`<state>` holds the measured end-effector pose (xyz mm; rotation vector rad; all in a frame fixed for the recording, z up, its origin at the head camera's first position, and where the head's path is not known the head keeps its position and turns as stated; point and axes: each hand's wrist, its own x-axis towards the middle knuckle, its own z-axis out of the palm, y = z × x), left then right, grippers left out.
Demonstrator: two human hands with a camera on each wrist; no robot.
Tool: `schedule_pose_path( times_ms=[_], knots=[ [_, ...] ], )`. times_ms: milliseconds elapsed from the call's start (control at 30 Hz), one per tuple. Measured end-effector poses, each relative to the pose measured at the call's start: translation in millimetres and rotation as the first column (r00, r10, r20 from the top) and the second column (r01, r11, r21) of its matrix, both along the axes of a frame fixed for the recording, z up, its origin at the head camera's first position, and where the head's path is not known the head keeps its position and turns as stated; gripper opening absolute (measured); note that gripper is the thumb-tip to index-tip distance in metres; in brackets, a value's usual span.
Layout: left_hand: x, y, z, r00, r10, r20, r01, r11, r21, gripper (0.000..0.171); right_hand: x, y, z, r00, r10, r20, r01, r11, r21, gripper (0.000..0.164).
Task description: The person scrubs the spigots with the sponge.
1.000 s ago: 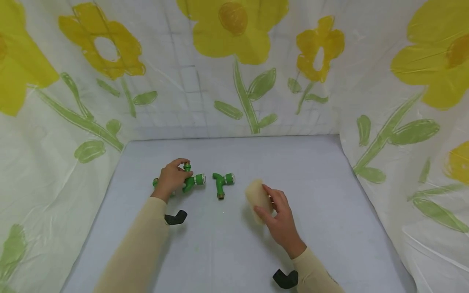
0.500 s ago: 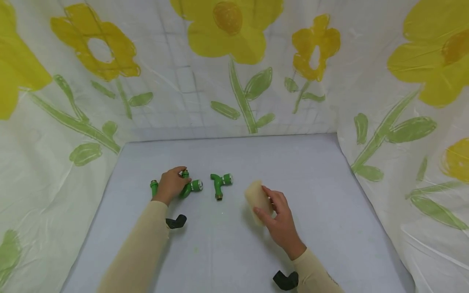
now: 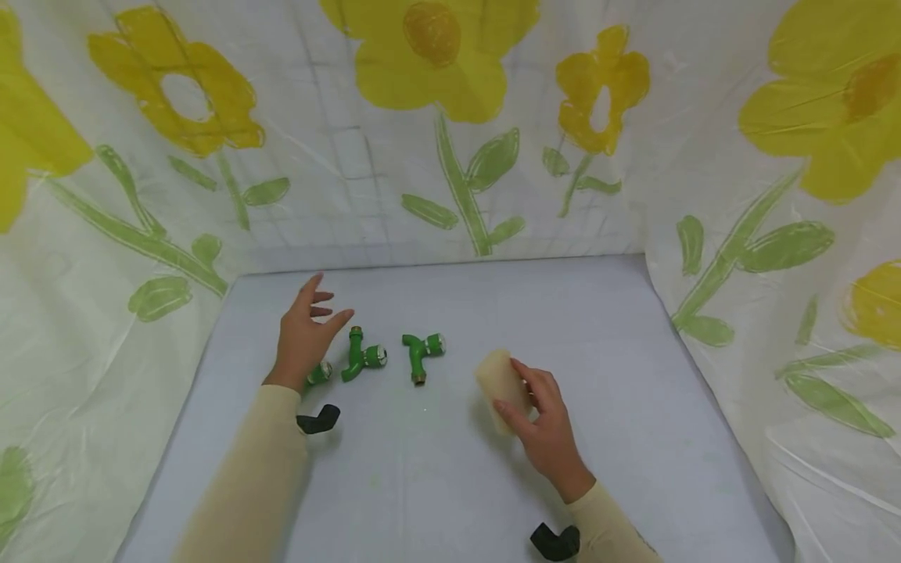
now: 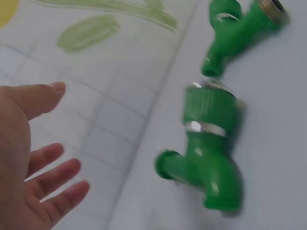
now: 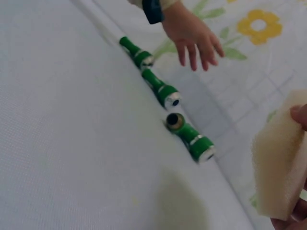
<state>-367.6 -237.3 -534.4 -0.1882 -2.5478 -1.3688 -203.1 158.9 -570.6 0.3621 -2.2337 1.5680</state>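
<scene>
My left hand (image 3: pixel 301 338) hovers over the left part of the table with its fingers spread, holding nothing. Just right of it lies a green tap (image 3: pixel 357 356), its threaded end pointing away from me. Another green tap (image 3: pixel 318 374) is mostly hidden under that hand. Further right, a third green tap (image 3: pixel 420 353) lies with its threaded brass end toward me. In the left wrist view, a green tap (image 4: pixel 209 143) shows large beside the fingers. My right hand (image 3: pixel 547 426) grips a cream-coloured sponge (image 3: pixel 503 387) above the table between thumb and fingers.
The pale table (image 3: pixel 436 485) ends at a back edge against a white curtain (image 3: pixel 366 211) painted with yellow flowers. More curtain hangs on both sides. A black wrist mount (image 3: pixel 320 420) sits at the left sleeve, another black mount (image 3: pixel 556 541) at the right.
My left hand has let go of the middle tap, lifted away to the left and spread its fingers. The tap stays lying on the table. My right hand still holds the sponge, nearly unmoved.
</scene>
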Motion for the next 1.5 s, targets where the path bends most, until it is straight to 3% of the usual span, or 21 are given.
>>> schedule_pose_path(
  times_ms=[167, 300, 500, 567, 833, 967, 1133, 1367, 1500],
  knots=[
    [2.5, 5.9, 24.0, 0.992, -0.011, -0.129, 0.025, 0.994, 0.104, 0.095, 0.2, 5.4, 1.2, 1.0, 0.005, -0.004, -0.005, 1.0, 0.003, 0.07],
    [3.6, 12.5, 27.8, 0.986, -0.059, -0.153, 0.076, 0.991, 0.111, 0.092, 0.8, 5.4, 6.2, 1.0, -0.005, -0.025, 0.005, 1.0, 0.009, 0.069],
    [1.4, 26.5, 8.1, 0.987, -0.116, -0.114, 0.13, 0.984, 0.122, 0.091, 11.2, -3.2, 38.4, 1.0, -0.009, -0.017, 0.009, 1.0, 0.01, 0.064],
    [1.4, 35.4, 1.2, 0.985, -0.148, -0.091, 0.159, 0.979, 0.131, 0.094, 11.6, -2.6, 39.4, 1.0, -0.009, -0.001, 0.009, 1.0, 0.003, 0.064],
    [2.2, 82.5, -16.8, 0.961, -0.275, 0.019, 0.267, 0.946, 0.184, 0.097, 4.0, 6.5, 6.1, 0.999, -0.044, 0.023, 0.043, 0.999, 0.015, 0.069],
    [0.3, 101.7, -20.1, 0.945, -0.326, 0.019, 0.316, 0.928, 0.196, 0.096, 2.5, 10.0, -5.2, 0.999, -0.035, 0.028, 0.035, 0.999, -0.006, 0.071],
    [-0.6, 114.8, -20.3, 0.933, -0.36, -0.001, 0.353, 0.916, 0.189, 0.095, 2.6, 10.0, -7.1, 0.999, 0.002, 0.034, -0.001, 0.999, -0.035, 0.069],
    [-4.0, 125.3, -33.1, 0.926, -0.372, 0.063, 0.361, 0.922, 0.138, 0.095, 3.7, 10.8, -6.0, 1.0, -0.003, 0.017, 0.003, 1.0, -0.014, 0.069],
    [-5.7, 132.9, -46.5, 0.92, -0.383, 0.076, 0.384, 0.923, 0.014, 0.089, 3.8, 11.7, -7.8, 1.0, 0.01, 0.023, -0.01, 1.0, -0.017, 0.069]
  ],
)
